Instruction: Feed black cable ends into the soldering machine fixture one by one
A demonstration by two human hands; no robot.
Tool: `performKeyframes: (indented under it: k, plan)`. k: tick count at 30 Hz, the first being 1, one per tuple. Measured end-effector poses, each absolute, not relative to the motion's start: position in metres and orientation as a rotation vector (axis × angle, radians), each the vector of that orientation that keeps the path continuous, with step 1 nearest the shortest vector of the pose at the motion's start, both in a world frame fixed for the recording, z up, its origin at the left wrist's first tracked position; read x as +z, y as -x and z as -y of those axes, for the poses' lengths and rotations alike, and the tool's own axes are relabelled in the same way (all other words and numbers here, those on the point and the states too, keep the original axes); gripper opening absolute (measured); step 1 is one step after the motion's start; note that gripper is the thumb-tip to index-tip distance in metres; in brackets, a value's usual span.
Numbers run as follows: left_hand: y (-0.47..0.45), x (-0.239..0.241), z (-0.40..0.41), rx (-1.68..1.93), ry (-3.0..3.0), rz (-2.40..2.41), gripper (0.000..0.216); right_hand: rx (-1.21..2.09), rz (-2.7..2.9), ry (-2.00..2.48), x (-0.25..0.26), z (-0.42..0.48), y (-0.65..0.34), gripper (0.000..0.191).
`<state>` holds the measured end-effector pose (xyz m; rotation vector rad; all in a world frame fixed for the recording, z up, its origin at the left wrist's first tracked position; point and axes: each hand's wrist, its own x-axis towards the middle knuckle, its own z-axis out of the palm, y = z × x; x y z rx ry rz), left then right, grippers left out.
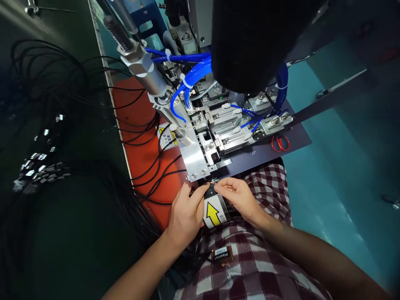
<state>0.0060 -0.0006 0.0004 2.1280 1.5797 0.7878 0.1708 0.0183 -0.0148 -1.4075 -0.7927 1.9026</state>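
At the near end of a metal machine (215, 137), my two hands meet with the fingertips almost touching. Thin coloured wire ends (214, 182) show between them, tiny in the view. My left hand (186, 210) is closed in a pinch at the left of the wires. From the right, my right hand (239, 196) pinches at the same wires with thumb and forefinger. Just below the fingertips is a plate with a yellow arrow label (213, 211). What lies inside my left palm is hidden.
Black cables (156, 166) run across the orange surface (170, 164) to a dark bench at left, where shiny metal connectors (37, 162) lie. Red-handled scissors (280, 143) rest on the grey plate. A large black shape (250, 41) blocks the upper middle. Blue air tubes (200, 73) cross the machine.
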Motion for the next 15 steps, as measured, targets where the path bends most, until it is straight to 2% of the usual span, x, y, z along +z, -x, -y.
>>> performKeyframes:
  k: [2, 6, 8, 10, 15]
  plan:
    - [-0.006, 0.001, 0.001, 0.784, -2.119, -1.576, 0.027, 1.787, 0.943, 1.473, -0.011, -0.019, -0.170, 0.021]
    - [-0.006, 0.002, 0.001, 0.775, -2.111, -1.571, 0.028, 1.276, 1.504, 1.590, -0.003, -0.022, -0.175, 0.014]
    - [-0.006, 0.001, 0.000, 0.773, -2.118, -1.570, 0.029, 1.159, 1.630, 1.570, -0.002, -0.025, -0.178, 0.013]
    - [-0.006, 0.001, 0.000, 0.764, -2.139, -1.571, 0.029, 1.260, 1.559, 1.522, -0.005, -0.029, -0.180, 0.013]
    - [-0.003, 0.009, 0.002, 0.548, -2.428, -1.682, 0.029, 1.901, 0.980, 1.318, -0.021, -0.038, -0.181, 0.024]
